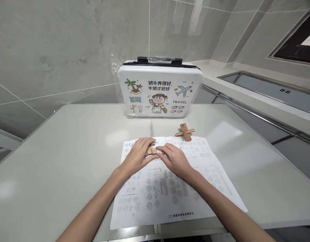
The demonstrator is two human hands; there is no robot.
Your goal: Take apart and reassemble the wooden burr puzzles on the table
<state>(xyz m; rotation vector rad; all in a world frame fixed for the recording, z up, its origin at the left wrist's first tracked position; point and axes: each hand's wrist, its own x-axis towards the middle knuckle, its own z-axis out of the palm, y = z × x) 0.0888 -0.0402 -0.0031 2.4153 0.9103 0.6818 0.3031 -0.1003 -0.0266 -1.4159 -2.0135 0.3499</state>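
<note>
Several small light-wood puzzle blocks [152, 150] lie close together on a large printed sheet [144, 215]. My left hand [137, 153] curls over them from the left, fingers behind and thumb along the near side, so part of the wood is hidden. From the right, my right hand [175, 158] reaches in with index finger and thumb bent at the blocks' right edge. The two thumb tips meet just in front of the wood. Beyond my right hand rests a wooden cross-shaped piece [187, 135], a flat block with a thin rod across it.
At the back of the pale table [69, 161] stands a white cartoon-printed case [142, 74] with a black handle, wrapped in clear plastic. Grey tiled wall rises behind it. A counter with a glass-topped panel [271, 90] runs along the right.
</note>
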